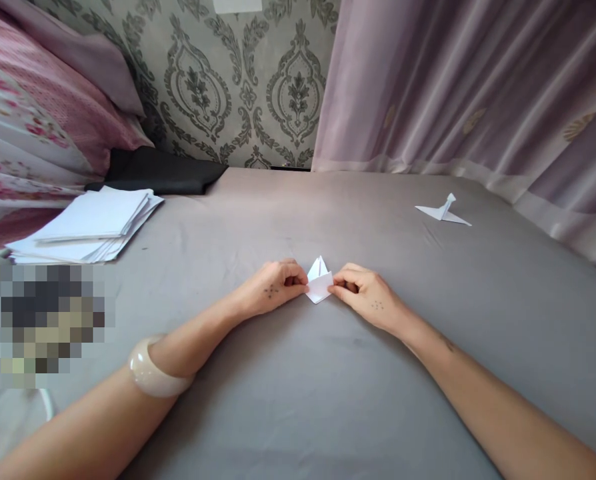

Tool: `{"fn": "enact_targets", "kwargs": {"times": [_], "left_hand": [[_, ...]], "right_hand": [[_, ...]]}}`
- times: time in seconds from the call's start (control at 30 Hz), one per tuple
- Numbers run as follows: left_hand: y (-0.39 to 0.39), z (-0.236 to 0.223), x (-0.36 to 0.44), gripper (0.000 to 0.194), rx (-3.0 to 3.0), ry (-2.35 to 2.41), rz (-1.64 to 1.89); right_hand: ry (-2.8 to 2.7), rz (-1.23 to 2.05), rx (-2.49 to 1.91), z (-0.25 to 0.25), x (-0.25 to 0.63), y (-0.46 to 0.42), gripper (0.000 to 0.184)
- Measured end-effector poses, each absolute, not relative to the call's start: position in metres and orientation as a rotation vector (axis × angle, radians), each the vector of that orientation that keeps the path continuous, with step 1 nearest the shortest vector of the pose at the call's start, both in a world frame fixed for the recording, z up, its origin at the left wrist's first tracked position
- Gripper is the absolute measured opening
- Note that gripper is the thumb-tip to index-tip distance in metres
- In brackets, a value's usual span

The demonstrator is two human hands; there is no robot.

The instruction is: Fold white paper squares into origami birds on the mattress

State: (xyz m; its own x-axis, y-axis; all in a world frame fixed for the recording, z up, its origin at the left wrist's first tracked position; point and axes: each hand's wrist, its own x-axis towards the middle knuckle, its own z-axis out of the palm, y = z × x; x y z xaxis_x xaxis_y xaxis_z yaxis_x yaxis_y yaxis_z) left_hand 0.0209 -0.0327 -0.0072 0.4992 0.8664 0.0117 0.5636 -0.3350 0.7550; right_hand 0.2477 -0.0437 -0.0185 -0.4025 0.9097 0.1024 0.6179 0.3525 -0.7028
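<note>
A small piece of folded white paper (320, 287) is held at the middle of the grey sheet, with a pointed peak at its far end and a flap across its near part. My left hand (279, 285) pinches its left edge between thumb and fingers. On the opposite side my right hand (363, 290) pinches the right edge the same way. The fingertips partly cover both sides of the paper. A pale bangle circles my left forearm.
Farther right lies a folded white paper bird (444, 210). A stack of white paper sheets (93, 217) rests at the left, beside a folded black cloth or bag (165, 172). A blurred-out object (48, 320) sits nearer on the left. Curtains (458, 80) border the right.
</note>
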Motion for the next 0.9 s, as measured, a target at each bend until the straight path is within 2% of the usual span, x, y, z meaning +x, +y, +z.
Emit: {"fn": "enact_targets", "kwargs": {"times": [0.3,0.47,0.63,0.8,0.9], "left_hand": [[-0.036,-0.016,0.014,0.023,2.49,0.978,0.519],[-0.04,-0.009,0.01,0.029,2.724,0.872,0.372],[-0.044,-0.001,0.008,0.03,2.738,0.879,0.318],[-0.042,-0.009,0.009,0.023,2.617,0.977,0.445],[-0.04,-0.013,0.011,0.022,2.54,1.066,0.52]], "right_hand": [[-2.417,0.514,-1.122,-0.018,0.255,-0.052,0.025],[-2.652,0.267,-1.115,-0.01,0.257,-0.059,0.032],[-2.768,0.116,-1.101,-0.005,0.26,-0.062,0.04],[-2.669,0.289,-1.104,-0.008,0.264,-0.06,0.041],[-2.548,0.407,-1.171,-0.01,0.262,-0.059,0.036]]}}
